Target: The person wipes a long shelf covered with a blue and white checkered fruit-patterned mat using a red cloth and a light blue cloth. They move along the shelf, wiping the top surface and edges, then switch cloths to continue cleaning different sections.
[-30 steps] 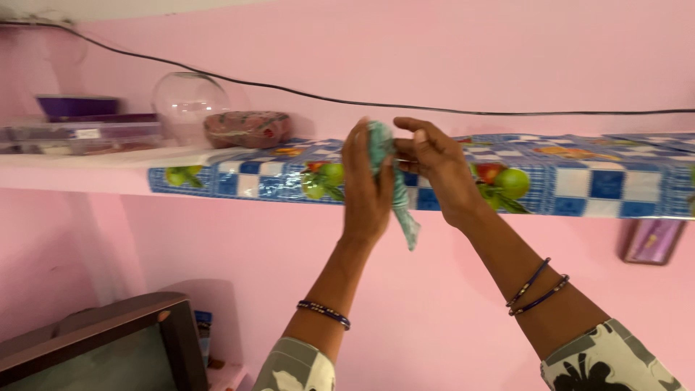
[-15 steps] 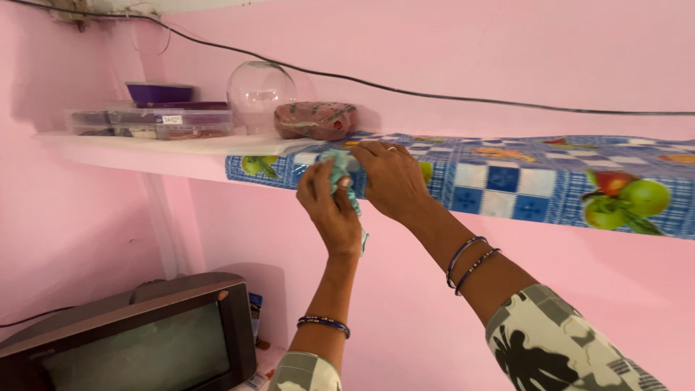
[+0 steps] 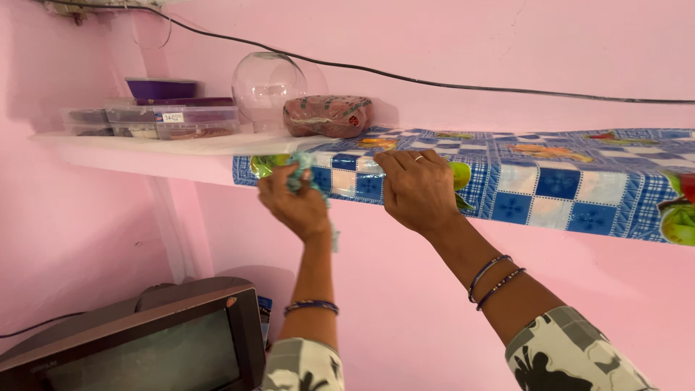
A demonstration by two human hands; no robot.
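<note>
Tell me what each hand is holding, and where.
The left hand grips a bunched teal cloth in its fingers; the right hand lies flat on the shelf cover, holding nothing.

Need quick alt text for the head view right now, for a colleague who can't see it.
A person's left hand presses a crumpled teal cloth against the front edge of a pink wall shelf covered by a blue checked fruit-print sheet, while the right hand lies flat on that sheet. On the shelf stand plastic boxes, a glass bowl and a wrapped bundle; an old television sits below.
</note>
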